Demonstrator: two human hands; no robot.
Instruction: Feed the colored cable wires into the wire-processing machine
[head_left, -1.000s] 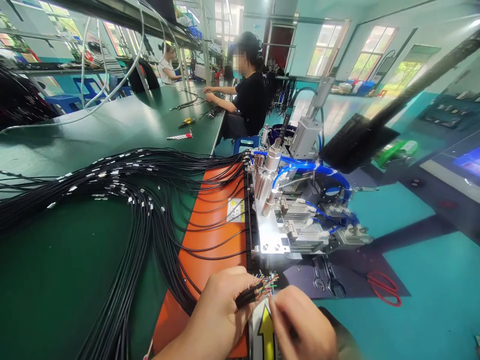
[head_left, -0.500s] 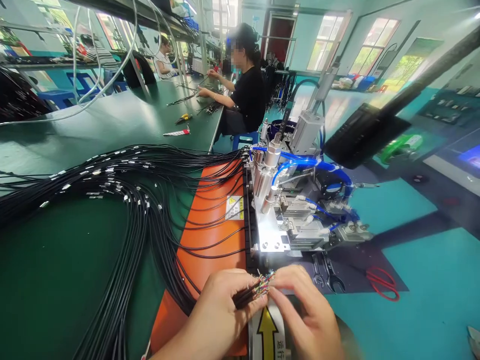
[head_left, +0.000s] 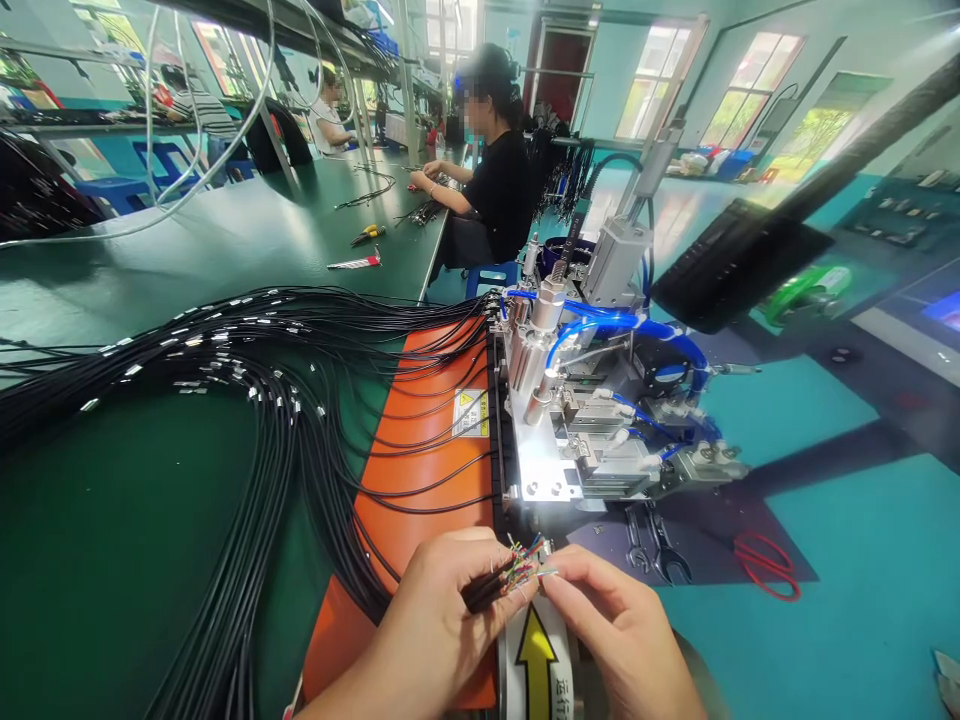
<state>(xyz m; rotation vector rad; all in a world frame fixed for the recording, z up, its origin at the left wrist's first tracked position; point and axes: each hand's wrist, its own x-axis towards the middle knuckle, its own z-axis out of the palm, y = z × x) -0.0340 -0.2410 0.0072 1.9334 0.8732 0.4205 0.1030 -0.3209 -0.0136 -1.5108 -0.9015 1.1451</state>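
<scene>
My left hand [head_left: 442, 615] grips a short black multi-core cable [head_left: 484, 592] whose stripped end fans out into thin coloured wires [head_left: 525, 570]. My right hand [head_left: 619, 635] sits just to the right, with its thumb and fingertips pinching those wires. Both hands are close together above the front edge of an orange mat [head_left: 424, 470]. They are also just in front of a pneumatic machine with an aluminium plate [head_left: 544, 460]. A yellow arrow label [head_left: 536, 660] shows below my hands.
A large bundle of black cables [head_left: 247, 400] with metal-tipped ends spreads over the green bench [head_left: 187, 260]. Wrenches [head_left: 649, 545] and red-handled scissors [head_left: 765, 565] lie right of the machine. A seated co-worker [head_left: 499, 185] handles wires farther along, near yellow-handled pliers [head_left: 367, 234].
My right hand has shifted slightly and now pinches the coloured wires at their tips. The wires are spread differently, and the view has tilted a little.
</scene>
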